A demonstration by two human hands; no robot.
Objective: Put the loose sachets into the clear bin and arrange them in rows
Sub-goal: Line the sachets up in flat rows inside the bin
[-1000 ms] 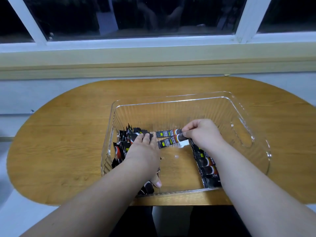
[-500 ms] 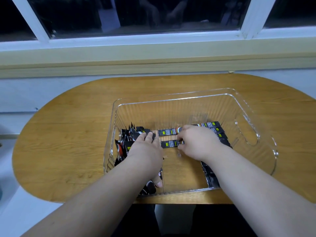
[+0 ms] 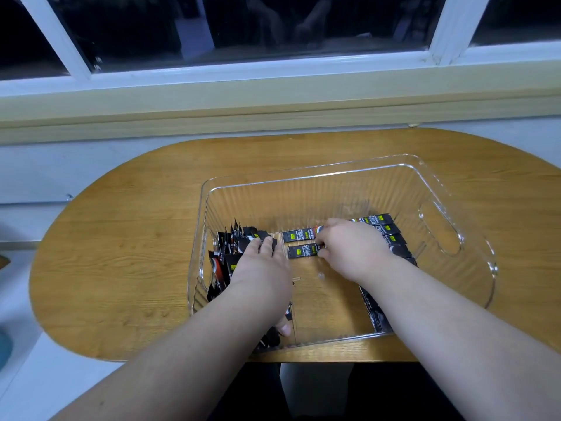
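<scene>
A clear, ribbed plastic bin [image 3: 455, 192] with a cut-out handle in its right wall stands on an oval wooden table [image 3: 121, 253] beneath a white-framed window [image 3: 437, 31]. Both bare hands reach inside it.

The left hand [image 3: 261, 268] lies flat over a packed stack of black sachets [image 3: 224, 256] standing on edge along the bin's left wall. Its fingers are stretched out and press on the tops, and the thumb [image 3: 283, 328] points down near the front wall.

The right hand [image 3: 349, 247] is curled near the middle of the bin floor. Its fingertips [image 3: 319, 245] and thumb pinch the right end of the nearer flat sachet [image 3: 302, 251] – a black strip with a yellow-green label, lying crosswise. A farther flat sachet [image 3: 299, 235] of the same kind lies just behind and parallel. Its right end reaches the knuckles, but whether the hand grips it too is hard to tell.

Behind and under the right wrist, a row of black sachets [image 3: 385, 229] lies flat along the right side – running from the far wall towards the front wall, partly hidden by the forearm.
</scene>
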